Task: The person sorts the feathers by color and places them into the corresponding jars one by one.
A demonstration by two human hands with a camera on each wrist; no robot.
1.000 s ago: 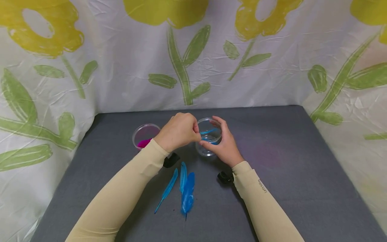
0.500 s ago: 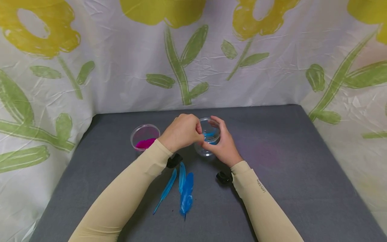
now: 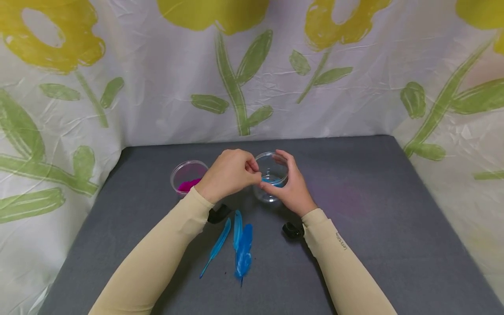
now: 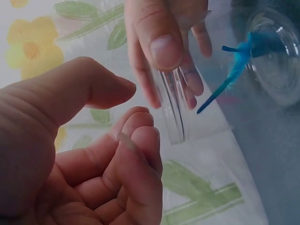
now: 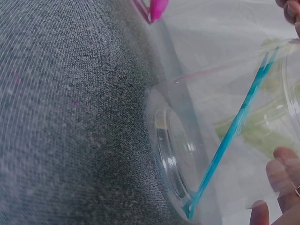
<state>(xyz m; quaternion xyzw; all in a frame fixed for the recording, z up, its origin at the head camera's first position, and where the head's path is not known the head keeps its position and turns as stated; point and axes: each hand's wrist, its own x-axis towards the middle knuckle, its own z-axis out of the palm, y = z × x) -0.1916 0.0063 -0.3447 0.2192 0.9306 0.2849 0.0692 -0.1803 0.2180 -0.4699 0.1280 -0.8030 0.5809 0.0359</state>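
Note:
My right hand (image 3: 291, 190) grips a clear plastic cup (image 3: 265, 197) near its rim, thumb on the near side and fingers on the far side. Inside the cup lie blue feathers (image 5: 229, 136), seen leaning from the base in the right wrist view. At the cup's left rim is my left hand (image 3: 230, 173). Its thumb stands apart from the loosely bent fingers in the left wrist view, with nothing held between them. Loose on the table in front of the hands are more blue feathers (image 3: 245, 251), including a slim one (image 3: 216, 247) to the left.
A second clear cup (image 3: 173, 177) with a magenta feather (image 3: 188, 185) stands left of the left hand, partly behind it. Dark grey cloth (image 3: 374, 245) covers the table. A white flower-printed curtain (image 3: 157, 118) encloses the back and sides.
A blue feather pinched by my left hand has gone down into the cup. The left fingers have parted and the hand has drawn slightly left. My right hand keeps its grip on the cup.

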